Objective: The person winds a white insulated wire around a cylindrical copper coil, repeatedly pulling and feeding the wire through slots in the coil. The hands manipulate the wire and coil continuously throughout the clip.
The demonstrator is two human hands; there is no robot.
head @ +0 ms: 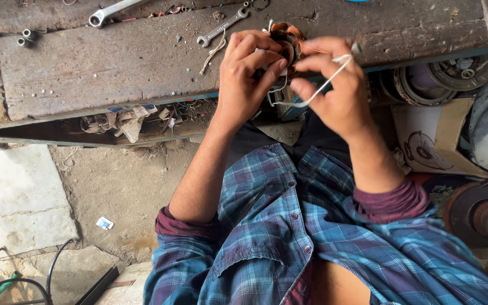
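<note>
My left hand [248, 70] grips a small round motor winding [287, 40] with copper-coloured coils, held just above the edge of a worn wooden workbench [114, 68]. My right hand [334, 85] pinches a white strip or thread [317, 90] that loops from the winding down between my fingers. Both hands meet at the winding, which my fingers mostly hide. My blue plaid shirt and rolled maroon cuffs fill the lower part of the view.
Two spanners [221, 25] [111, 11] and a short string lie on the bench. Metal sockets [25, 36] sit at its left end. Round motor parts [441, 79], a cardboard box [430, 141] and a rusty rotor [475, 212] crowd the right. Cables [24, 277] lie on the floor at the left.
</note>
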